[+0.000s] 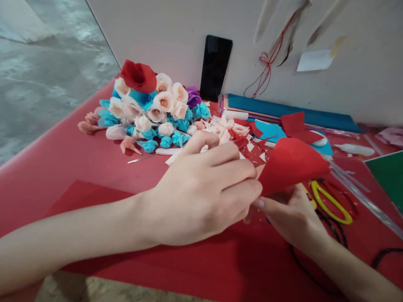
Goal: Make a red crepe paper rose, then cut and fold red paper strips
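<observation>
A cupped red paper flower flares out to the right, its narrow base between my two hands. My left hand reaches in from the left with curled fingers, closed at the base of the red paper. From the lower right comes my right hand, under the flower, its thumb and fingers pinching near the same base. The fingertips of both hands are partly hidden, so the exact grip point does not show. Behind my left hand lie paper scraps in red and pale pink.
Many paper flowers are heaped at the back left. A phone leans on the wall. Blue paper rolls, a glue bottle, yellow-handled scissors, a clear stick and a green board lie around on the red tabletop.
</observation>
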Tool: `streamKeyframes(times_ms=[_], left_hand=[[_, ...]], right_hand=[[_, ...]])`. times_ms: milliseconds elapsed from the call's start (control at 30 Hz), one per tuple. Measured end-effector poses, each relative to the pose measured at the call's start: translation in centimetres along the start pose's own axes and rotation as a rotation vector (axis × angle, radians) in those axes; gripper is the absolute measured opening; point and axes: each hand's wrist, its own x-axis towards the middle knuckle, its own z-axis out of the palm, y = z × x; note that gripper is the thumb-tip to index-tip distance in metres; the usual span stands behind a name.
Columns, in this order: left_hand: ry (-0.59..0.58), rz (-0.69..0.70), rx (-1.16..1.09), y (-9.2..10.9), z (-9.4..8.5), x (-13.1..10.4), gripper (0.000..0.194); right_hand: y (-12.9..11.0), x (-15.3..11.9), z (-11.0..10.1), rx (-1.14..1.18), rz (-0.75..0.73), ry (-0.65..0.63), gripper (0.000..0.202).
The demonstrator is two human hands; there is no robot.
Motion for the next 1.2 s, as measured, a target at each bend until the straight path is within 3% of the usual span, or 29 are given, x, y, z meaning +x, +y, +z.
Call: streamKeyframes(times_ms=[233,500,1200], left_hand=[[-0.006,-0.067,-0.03,-0.72,0.4,0.02,0.016],[-0.041,-0.168,-0.224,-0.21,0.14,0.02,0.007],[-0.045,-0.165,-0.216,0.08,0.0,0.15,0.012]], right_hand=[[-0.19,0.13,-0.04,-0.046,-0.001,-0.023,0.009],[0.12,-0.44,-0.48,-0.135,0.01,0.084,0.01],[-0.16,-0.25,-0.05,-0.178,-0.026,0.053,0.011]])
